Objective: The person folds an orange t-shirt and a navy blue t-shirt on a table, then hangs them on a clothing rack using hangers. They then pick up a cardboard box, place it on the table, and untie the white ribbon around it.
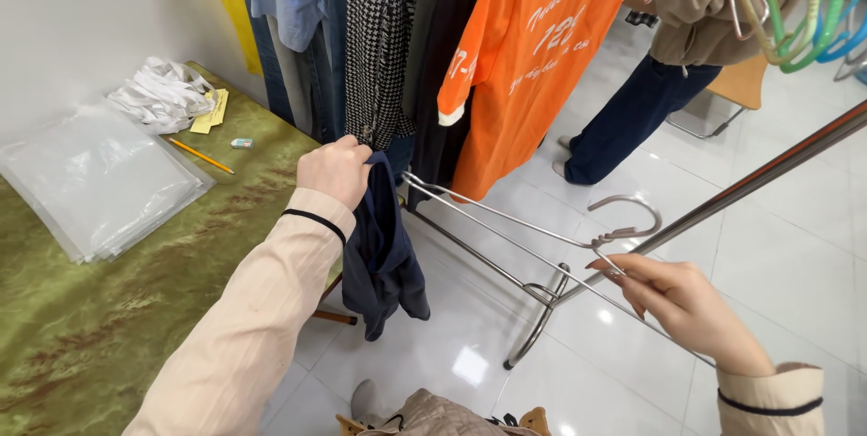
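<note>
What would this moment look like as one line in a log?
left hand: grips dark navy garment, hanging | right hand: holds metal hanger below its hook | behind: clothes rail, orange shirt

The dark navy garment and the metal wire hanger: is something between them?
Nothing visible. The dark navy garment hangs from the left hand; the metal wire hanger, in the right hand, lies beside it over bare floor.

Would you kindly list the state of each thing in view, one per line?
Left hand: closed on a dark navy garment, which hangs limp.
Right hand: fingers pinching a bare metal hanger.
Orange shirt: hanging on the rack.
Clear plastic bags: stacked flat on the table.
Pencil: lying flat.
</note>
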